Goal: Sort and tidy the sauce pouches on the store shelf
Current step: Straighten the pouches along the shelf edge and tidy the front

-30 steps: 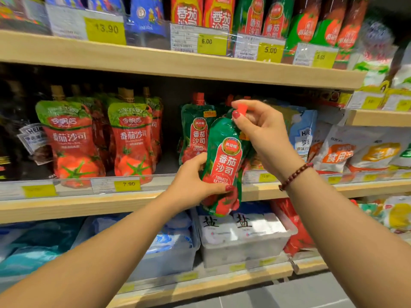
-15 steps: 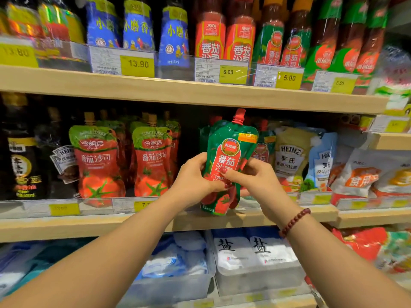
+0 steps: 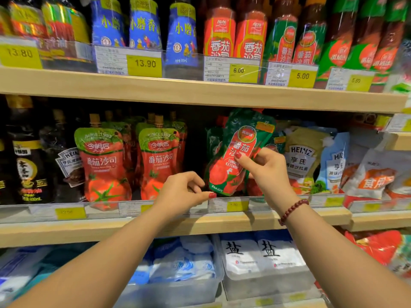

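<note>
**Setting the green ketchup pouch into its row**

My right fingers [image 3: 245, 162] pinch the green ketchup pouch [image 3: 239, 138] at mid-body. My right hand [image 3: 270, 174] holds it tilted, top leaning right, with its bottom edge just above the price rail [image 3: 235, 205] of the middle shelf [image 3: 200, 225]. My left hand [image 3: 182, 192] sits at the pouch's lower left corner with fingers curled. I cannot tell whether thumb and forefinger nip that corner or only hover beside it.

I judge this to be the placing step. The pouch belongs in front of the matching green pouches [image 3: 213, 138], between the red-bodied row [image 3: 159, 161] and the Heinz packs [image 3: 302, 158]. Next it needs righting, then its base set down behind the rail.

Its spout is lost in shadow under the upper shelf. I can't see how many green pouches stand behind it.
</note>
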{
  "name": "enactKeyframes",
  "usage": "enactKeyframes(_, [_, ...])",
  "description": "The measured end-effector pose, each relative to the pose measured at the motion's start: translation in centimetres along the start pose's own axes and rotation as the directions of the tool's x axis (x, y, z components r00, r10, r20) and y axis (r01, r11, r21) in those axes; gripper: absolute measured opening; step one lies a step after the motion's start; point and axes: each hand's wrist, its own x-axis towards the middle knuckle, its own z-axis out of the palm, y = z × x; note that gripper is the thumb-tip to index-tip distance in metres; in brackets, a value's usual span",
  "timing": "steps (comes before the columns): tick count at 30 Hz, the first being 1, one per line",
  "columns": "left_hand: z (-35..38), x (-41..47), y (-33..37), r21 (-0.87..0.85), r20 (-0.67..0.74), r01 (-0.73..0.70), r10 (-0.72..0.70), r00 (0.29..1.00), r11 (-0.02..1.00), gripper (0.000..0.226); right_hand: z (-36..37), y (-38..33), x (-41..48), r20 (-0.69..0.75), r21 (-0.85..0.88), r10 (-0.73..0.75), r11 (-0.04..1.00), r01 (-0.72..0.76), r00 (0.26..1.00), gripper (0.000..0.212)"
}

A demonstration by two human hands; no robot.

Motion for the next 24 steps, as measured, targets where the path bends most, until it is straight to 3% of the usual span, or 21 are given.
enactKeyframes(6, [1.0, -0.1, -0.1, 0.254, -0.055, 0.061, -0.049, 0.997, 0.965, 0.03, 0.6, 2.2, 0.5, 0.049, -0.214, 0.061, 0.976, -0.049, 0.997, 0.008])
enactKeyframes(12, [1.0, 0.1, -0.2, 0.279, -0.057, 0.092, -0.079, 0.995, 0.956, 0.032, 1.6, 3.5, 0.1, 0.081, -0.387, 0.058, 0.922, -0.022, 0.995, 0.02])
enactKeyframes(18, [1.2, 0.5, -0.4, 0.277, -0.051, 0.097, -0.087, 0.995, 0.956, 0.033, 2.3, 4.0, 0.4, 0.046, -0.471, 0.019, 0.882, 0.005, 0.999, 0.011])
enactKeyframes(24, [1.3, 0.6, -0.5, 0.279, -0.055, 0.102, -0.09, 0.994, 0.955, 0.035, 3.3, 4.6, 1.2, 0.017, -0.543, 0.04, 0.839, -0.024, 0.999, 0.027])
